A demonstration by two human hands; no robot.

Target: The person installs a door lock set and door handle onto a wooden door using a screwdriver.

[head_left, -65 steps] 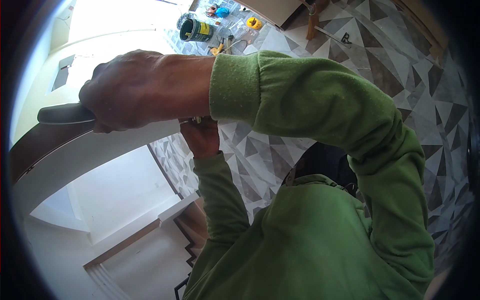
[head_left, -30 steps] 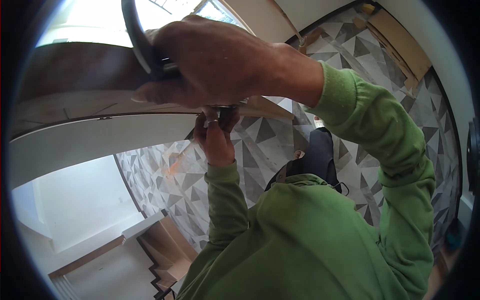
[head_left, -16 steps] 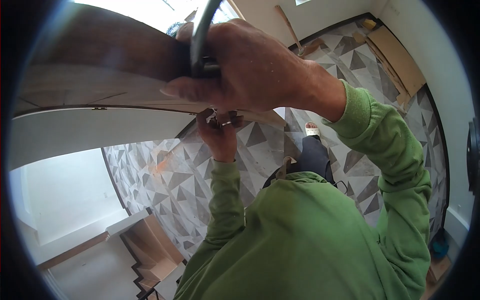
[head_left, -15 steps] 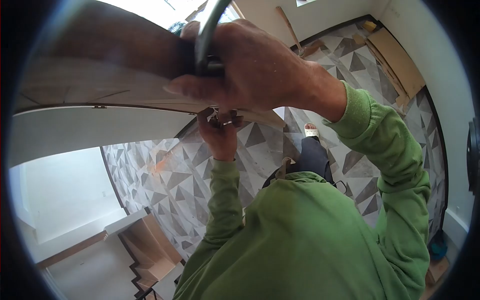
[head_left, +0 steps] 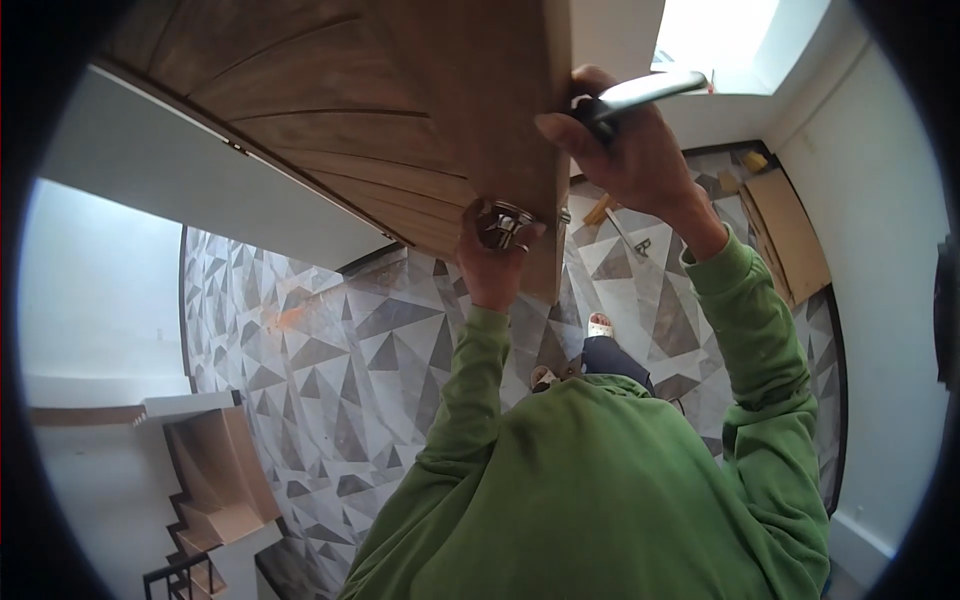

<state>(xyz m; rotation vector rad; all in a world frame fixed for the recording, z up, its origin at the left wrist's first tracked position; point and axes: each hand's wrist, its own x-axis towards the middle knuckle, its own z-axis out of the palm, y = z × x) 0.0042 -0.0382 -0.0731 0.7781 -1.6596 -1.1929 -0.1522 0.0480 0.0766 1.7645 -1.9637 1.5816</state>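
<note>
At the door [head_left: 500,110], right hand [head_left: 645,165] raised, curled around lever handle [head_left: 655,89], left hand [head_left: 491,268] cupping metal fitting [head_left: 513,212]

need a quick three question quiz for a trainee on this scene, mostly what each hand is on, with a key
1. What does the right hand hold?
2. True or false: the left hand hangs down, well away from the wooden door.
3. Fill in the missing word: the floor has a pattern of grey and white ____.

Key:
1. A lever handle.
2. False; it is on a round metal fitting at the door's face.
3. Triangles.
</note>
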